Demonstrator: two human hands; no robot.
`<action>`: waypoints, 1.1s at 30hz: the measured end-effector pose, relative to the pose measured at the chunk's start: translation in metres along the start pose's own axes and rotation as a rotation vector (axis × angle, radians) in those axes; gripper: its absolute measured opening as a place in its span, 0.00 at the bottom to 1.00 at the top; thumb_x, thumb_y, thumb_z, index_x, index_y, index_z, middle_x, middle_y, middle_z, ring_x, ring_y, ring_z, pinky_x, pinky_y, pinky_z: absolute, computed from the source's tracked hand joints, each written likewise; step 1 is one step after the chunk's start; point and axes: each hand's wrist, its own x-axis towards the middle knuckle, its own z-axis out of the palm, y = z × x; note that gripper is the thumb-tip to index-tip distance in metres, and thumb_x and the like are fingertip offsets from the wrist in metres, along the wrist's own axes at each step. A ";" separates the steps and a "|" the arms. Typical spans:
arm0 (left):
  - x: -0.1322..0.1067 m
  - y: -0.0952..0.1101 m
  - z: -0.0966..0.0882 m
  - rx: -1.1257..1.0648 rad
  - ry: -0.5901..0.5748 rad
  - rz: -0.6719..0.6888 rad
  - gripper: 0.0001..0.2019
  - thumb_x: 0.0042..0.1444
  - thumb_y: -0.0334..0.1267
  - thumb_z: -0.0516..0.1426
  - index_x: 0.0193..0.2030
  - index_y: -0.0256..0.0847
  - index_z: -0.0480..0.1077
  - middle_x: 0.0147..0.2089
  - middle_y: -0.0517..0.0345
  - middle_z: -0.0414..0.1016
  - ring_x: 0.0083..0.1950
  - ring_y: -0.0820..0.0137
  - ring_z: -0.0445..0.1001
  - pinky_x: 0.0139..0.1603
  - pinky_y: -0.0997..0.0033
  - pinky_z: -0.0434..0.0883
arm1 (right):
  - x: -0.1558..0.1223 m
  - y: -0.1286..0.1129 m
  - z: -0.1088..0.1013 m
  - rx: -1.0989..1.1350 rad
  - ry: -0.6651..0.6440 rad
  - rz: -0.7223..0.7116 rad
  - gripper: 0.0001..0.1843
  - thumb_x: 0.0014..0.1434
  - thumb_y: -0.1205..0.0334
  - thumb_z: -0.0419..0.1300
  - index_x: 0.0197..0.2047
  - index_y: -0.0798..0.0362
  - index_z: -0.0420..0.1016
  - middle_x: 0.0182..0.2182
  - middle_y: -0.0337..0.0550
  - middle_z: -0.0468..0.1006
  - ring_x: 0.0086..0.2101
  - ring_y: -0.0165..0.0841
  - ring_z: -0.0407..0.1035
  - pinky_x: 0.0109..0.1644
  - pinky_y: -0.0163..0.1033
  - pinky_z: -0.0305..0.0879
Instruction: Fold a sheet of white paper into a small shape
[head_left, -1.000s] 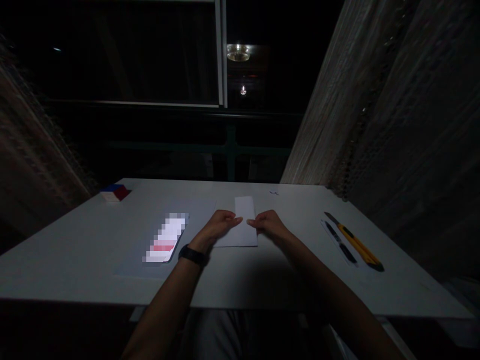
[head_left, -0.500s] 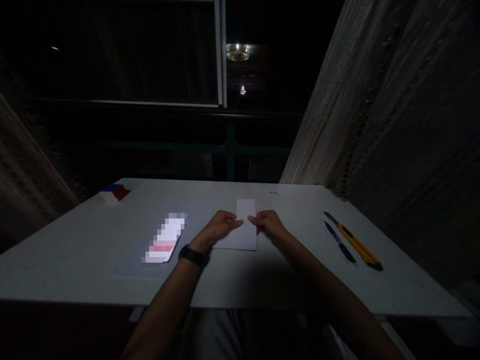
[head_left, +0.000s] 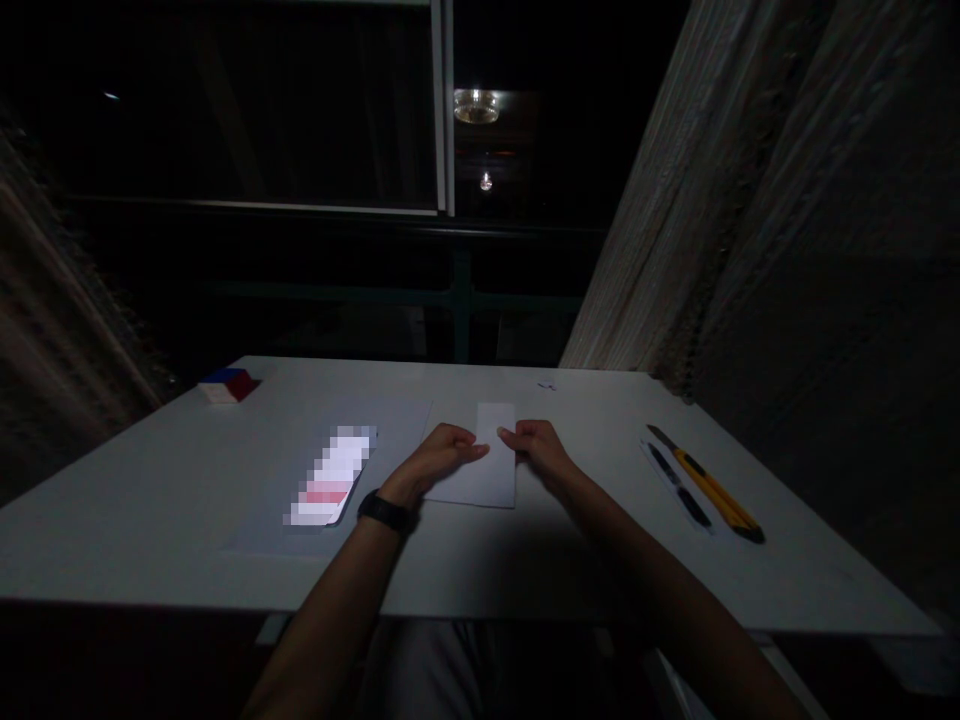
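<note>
A white sheet of paper [head_left: 480, 487] is held between my two hands over the middle of the table. My left hand [head_left: 448, 452] grips its left side, thumb on top and fingers curled behind. At the paper's right edge, my right hand [head_left: 538, 447] pinches it with the thumb on the face. The two thumb tips lie close together, a little apart, across the paper. Whether the paper is folded I cannot make out for sure. A dark band circles my left wrist.
Left of my hands, a phone [head_left: 334, 478] with a lit, blurred screen lies on a larger pale sheet [head_left: 255, 530]. A blue, red and white block [head_left: 227, 386] sits at the far left. On the right lie a pen [head_left: 680, 487] and a yellow utility knife [head_left: 716, 490]. Small scraps [head_left: 547, 384] lie at the back.
The paper has shifted slightly toward me and to the right. Both hands keep their grip on it, and my thumbs have barely moved.
</note>
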 end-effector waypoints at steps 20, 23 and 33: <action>-0.002 0.000 -0.001 0.093 -0.145 0.043 0.23 0.39 0.53 0.61 0.17 0.40 0.53 0.18 0.68 0.49 0.20 0.79 0.45 0.23 0.72 0.41 | 0.002 -0.001 -0.006 0.030 0.010 -0.067 0.23 0.36 0.46 0.67 0.13 0.53 0.61 0.12 0.34 0.64 0.17 0.26 0.56 0.22 0.34 0.51; -0.004 0.002 0.000 0.093 -0.147 0.042 0.24 0.39 0.53 0.61 0.17 0.40 0.52 0.18 0.68 0.48 0.20 0.79 0.45 0.22 0.72 0.41 | 0.003 -0.003 -0.008 -0.019 0.038 -0.107 0.24 0.37 0.46 0.67 0.12 0.53 0.60 0.11 0.34 0.63 0.16 0.25 0.55 0.22 0.34 0.50; -0.003 0.001 0.002 0.082 -0.125 0.050 0.24 0.40 0.56 0.60 0.17 0.40 0.54 0.17 0.69 0.48 0.19 0.80 0.45 0.21 0.73 0.41 | 0.003 0.000 -0.010 -0.068 0.039 -0.199 0.24 0.41 0.45 0.64 0.15 0.53 0.59 0.13 0.32 0.58 0.18 0.24 0.51 0.22 0.33 0.47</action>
